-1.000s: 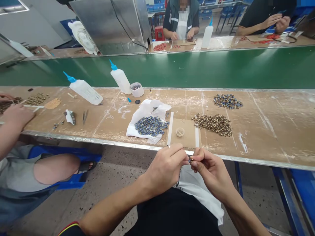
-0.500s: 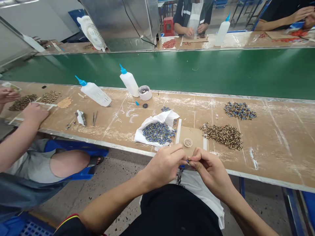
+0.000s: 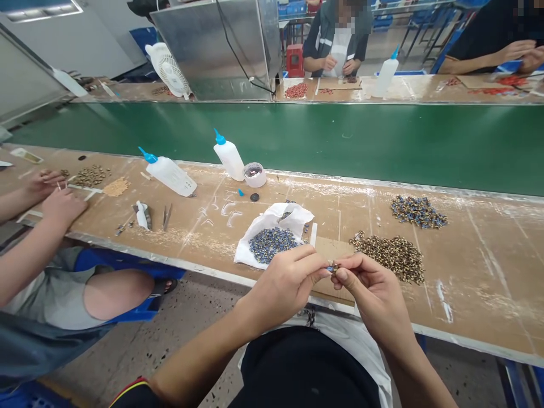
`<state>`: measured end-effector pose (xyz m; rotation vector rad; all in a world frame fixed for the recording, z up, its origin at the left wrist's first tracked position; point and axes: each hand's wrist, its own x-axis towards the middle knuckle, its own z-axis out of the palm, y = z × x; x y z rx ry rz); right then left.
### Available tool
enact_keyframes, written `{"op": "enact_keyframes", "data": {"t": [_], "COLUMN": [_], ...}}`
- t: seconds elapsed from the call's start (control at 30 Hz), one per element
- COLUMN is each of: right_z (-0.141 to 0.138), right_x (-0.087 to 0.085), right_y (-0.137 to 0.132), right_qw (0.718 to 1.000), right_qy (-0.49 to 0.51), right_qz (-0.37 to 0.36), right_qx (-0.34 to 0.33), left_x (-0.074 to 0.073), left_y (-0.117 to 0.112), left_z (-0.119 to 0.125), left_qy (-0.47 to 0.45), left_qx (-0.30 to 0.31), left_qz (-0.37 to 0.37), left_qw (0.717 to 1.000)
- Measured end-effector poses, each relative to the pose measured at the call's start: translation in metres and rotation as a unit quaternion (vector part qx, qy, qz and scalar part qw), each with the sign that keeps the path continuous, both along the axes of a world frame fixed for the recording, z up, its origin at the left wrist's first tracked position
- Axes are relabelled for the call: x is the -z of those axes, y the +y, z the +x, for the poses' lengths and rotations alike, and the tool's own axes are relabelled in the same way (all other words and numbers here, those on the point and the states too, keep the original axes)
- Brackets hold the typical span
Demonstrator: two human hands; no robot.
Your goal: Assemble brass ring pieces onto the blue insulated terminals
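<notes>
My left hand [image 3: 285, 281] and my right hand [image 3: 369, 288] meet fingertip to fingertip above the near edge of the brown worktable [image 3: 467, 283]. Both are pinched on a tiny part [image 3: 332, 267], blue on the left side and brass-coloured on the right. Just beyond the left hand lies a white cloth [image 3: 259, 226] holding a heap of small blue parts [image 3: 272, 242]. To the right of my hands lies a pile of brass-coloured parts [image 3: 390, 253]. A cardboard pad [image 3: 330, 249] lies on the table behind my hands.
A second pile of blue parts [image 3: 417, 210] lies further right. Two squeeze bottles with blue nozzles [image 3: 170, 172] [image 3: 228, 156], a tape roll [image 3: 255, 174] and tweezers [image 3: 166, 215] sit to the left. A co-worker's hands [image 3: 55, 198] work at far left. A green conveyor belt [image 3: 340, 136] runs behind.
My hands have risen from below the table edge to over it, still pinched together on the part. The view has tilted down and shifted, so the small ring on the pad is now hidden.
</notes>
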<state>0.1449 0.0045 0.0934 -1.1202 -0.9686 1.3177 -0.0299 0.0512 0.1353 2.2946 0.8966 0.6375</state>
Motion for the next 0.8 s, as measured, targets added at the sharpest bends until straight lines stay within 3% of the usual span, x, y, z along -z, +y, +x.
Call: {"op": "enact_keyframes", "data": {"t": [0.2,0.43,0.8], "right_z": [0.007,0.016,0.028], "right_x": [0.0,0.001,0.005], "right_y": [0.009,-0.001,-0.01], "right_qw": [0.999,0.991,0.967], "right_qy": [-0.039,-0.081,-0.214], "right_qz": [0.005,0.101,0.109], "right_qx": [-0.036,-0.045,-0.086], "left_x": [0.003,0.005,0.008], "left_y": [0.005,0.004,-0.002], "left_z": [0.005,0.018,0.022], "left_qy": [-0.01,-0.043,0.059], "left_qx": [-0.01,0.013,0.049], "left_qz": [0.003,0.012,0.095], "left_qw": [1.0,0.999,0.992]}}
